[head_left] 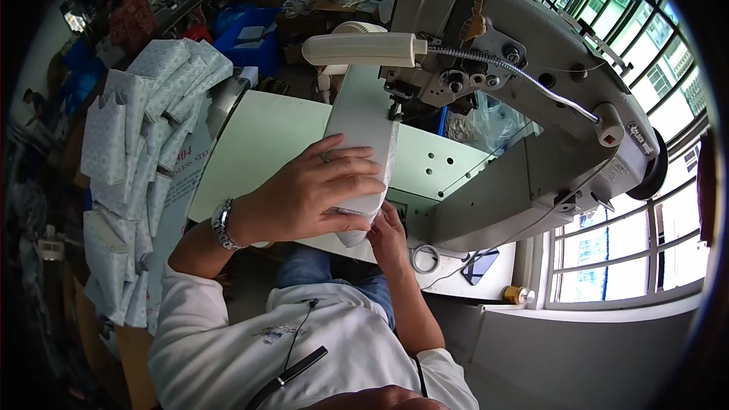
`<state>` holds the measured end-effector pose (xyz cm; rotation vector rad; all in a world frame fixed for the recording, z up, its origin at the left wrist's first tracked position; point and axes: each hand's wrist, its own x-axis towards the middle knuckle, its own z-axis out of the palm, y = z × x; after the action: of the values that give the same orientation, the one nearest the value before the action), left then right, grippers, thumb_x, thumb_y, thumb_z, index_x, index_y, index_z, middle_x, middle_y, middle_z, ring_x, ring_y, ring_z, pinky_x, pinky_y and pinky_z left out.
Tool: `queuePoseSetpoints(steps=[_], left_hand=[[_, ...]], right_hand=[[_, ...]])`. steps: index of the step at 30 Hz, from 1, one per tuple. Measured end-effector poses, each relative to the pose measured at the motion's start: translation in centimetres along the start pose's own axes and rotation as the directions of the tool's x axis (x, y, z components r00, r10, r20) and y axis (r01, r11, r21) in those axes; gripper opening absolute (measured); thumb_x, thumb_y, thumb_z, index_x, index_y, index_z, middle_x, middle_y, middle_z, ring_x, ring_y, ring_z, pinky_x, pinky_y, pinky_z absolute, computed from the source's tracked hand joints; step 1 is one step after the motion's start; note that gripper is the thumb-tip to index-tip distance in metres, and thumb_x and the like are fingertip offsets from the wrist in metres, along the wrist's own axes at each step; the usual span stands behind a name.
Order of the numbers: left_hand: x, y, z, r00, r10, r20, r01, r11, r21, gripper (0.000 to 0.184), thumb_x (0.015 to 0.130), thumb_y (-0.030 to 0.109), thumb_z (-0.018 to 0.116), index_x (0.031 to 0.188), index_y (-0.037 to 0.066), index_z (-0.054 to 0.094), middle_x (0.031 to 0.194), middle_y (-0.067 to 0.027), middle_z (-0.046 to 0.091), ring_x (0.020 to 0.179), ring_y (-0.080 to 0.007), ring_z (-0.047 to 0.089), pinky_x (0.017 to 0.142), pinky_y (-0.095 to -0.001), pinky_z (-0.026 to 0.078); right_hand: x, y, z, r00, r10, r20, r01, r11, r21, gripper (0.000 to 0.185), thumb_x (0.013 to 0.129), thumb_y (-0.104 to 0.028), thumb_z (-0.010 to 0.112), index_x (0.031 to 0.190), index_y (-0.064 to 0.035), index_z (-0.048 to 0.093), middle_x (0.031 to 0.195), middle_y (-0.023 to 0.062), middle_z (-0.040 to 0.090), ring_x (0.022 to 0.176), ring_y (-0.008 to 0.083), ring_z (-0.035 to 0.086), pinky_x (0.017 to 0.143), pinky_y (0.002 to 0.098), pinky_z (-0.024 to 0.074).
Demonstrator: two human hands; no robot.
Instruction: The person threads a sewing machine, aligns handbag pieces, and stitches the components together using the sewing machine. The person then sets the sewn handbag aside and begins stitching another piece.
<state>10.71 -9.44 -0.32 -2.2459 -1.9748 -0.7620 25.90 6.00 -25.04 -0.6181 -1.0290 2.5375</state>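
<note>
A long white padded-looking piece [363, 114] with a rounded near end extends from under the needle area of a sewing machine [395, 106] towards my body. My left hand [334, 182], wearing a ring and a metal watch, grips its near part from above, with fingers across the top and thumb at the end. My right hand [389, 237] is closed at the piece's lower right edge, fingertips partly hidden beneath it. I cannot make out exactly what kind of article the white piece is.
A stack of pale patterned box-like pieces [137, 152] stands to the left. The pale green tabletop [258, 137] surrounds the machine. A white lamp [361, 49] hangs over the needle area. A phone [480, 266] lies at the right, near the barred window [615, 250].
</note>
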Motion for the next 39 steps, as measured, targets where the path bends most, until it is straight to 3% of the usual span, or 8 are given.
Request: queuePoseSetpoints(steps=[6,13,15,18,22,30,37,39], left_hand=[[-0.7,-1.2,2.4,0.965,0.075,-0.250,-0.091,0.994,-0.056,0.040,0.083,0.017,0.085,0.121,0.014,0.073,0.133,-0.0039,0.068,0.136,-0.0295,0.059,0.120,-0.0529,0.041],[-0.3,-3.8,3.3,0.950,0.111,-0.290,-0.130,0.990,-0.048,0.033,0.086,0.012,0.081,0.118,0.014,0.074,0.129,-0.0034,0.071,0.134,-0.0292,0.061,0.120,-0.0523,0.041],[0.0,-4.5,3.4,0.945,0.109,-0.309,-0.136,0.989,-0.066,0.035,0.086,0.013,0.081,0.120,0.018,0.074,0.131,0.0007,0.070,0.134,-0.0234,0.060,0.120,-0.0477,0.041],[0.5,-5.1,3.3,0.944,0.123,-0.308,-0.146,0.988,-0.054,0.035,0.086,0.011,0.080,0.120,0.019,0.074,0.130,0.0009,0.070,0.134,-0.0227,0.060,0.120,-0.0474,0.041],[1.2,-6.2,3.2,0.942,0.144,-0.302,-0.164,0.986,-0.041,0.032,0.086,0.007,0.080,0.118,0.015,0.074,0.126,-0.0035,0.072,0.133,-0.0282,0.061,0.119,-0.0508,0.042],[2.4,-8.1,3.7,0.934,0.137,-0.331,-0.143,0.990,0.007,0.037,0.086,0.004,0.077,0.120,0.020,0.076,0.130,0.0016,0.071,0.133,-0.0216,0.060,0.119,-0.0462,0.043],[3.6,-9.5,4.8,0.912,0.098,-0.399,-0.113,0.993,-0.014,0.035,0.089,0.006,0.076,0.120,0.020,0.075,0.128,0.0040,0.072,0.130,-0.0207,0.063,0.114,-0.0443,0.046],[3.6,-9.5,5.1,0.910,0.088,-0.404,-0.082,0.996,0.033,0.033,0.090,0.004,0.075,0.122,0.016,0.074,0.132,-0.0002,0.071,0.133,-0.0242,0.061,0.117,-0.0468,0.045]], right_hand=[[1.0,-1.3,0.8,0.999,0.015,-0.042,-0.015,1.000,0.001,0.047,0.108,-0.030,0.060,0.147,-0.0067,0.047,0.128,0.0048,0.064,0.113,0.0165,0.064,0.094,0.0364,0.0535],[3.2,-1.5,0.1,0.997,-0.014,-0.070,0.011,0.999,-0.033,0.048,0.107,-0.030,0.062,0.147,-0.0066,0.048,0.127,0.0042,0.064,0.112,0.0153,0.063,0.094,0.0353,0.0526],[3.9,-1.7,0.1,0.997,-0.024,-0.070,0.021,0.999,-0.032,0.049,0.107,-0.030,0.062,0.148,-0.0071,0.048,0.127,0.0041,0.064,0.111,0.0150,0.062,0.093,0.0339,0.0520],[4.9,-1.9,0.1,0.997,-0.028,-0.076,0.024,0.998,-0.057,0.050,0.107,-0.030,0.063,0.149,-0.0075,0.048,0.126,0.0041,0.065,0.110,0.0144,0.062,0.089,0.0322,0.0513],[6.1,-2.1,0.4,0.995,-0.038,-0.089,0.033,0.998,-0.057,0.051,0.106,-0.031,0.064,0.148,-0.0080,0.048,0.126,0.0036,0.065,0.107,0.0124,0.062,0.085,0.0305,0.0500],[8.4,-2.5,0.4,0.994,-0.063,-0.090,0.055,0.995,-0.088,0.044,0.107,-0.030,0.062,0.145,-0.0082,0.051,0.107,-0.0016,0.063,0.085,0.0055,0.058,0.075,0.0233,0.0481],[9.2,-2.7,0.8,0.994,-0.067,-0.091,0.062,0.996,-0.060,0.047,0.108,-0.030,0.062,0.146,-0.0066,0.049,0.115,0.0019,0.066,0.095,0.0099,0.064,0.082,0.0279,0.0538],[9.5,-2.8,0.6,0.994,-0.082,-0.072,0.078,0.995,-0.060,0.047,0.107,-0.029,0.063,0.145,-0.0049,0.049,0.119,0.0043,0.066,0.100,0.0123,0.066,0.085,0.0288,0.0544]])
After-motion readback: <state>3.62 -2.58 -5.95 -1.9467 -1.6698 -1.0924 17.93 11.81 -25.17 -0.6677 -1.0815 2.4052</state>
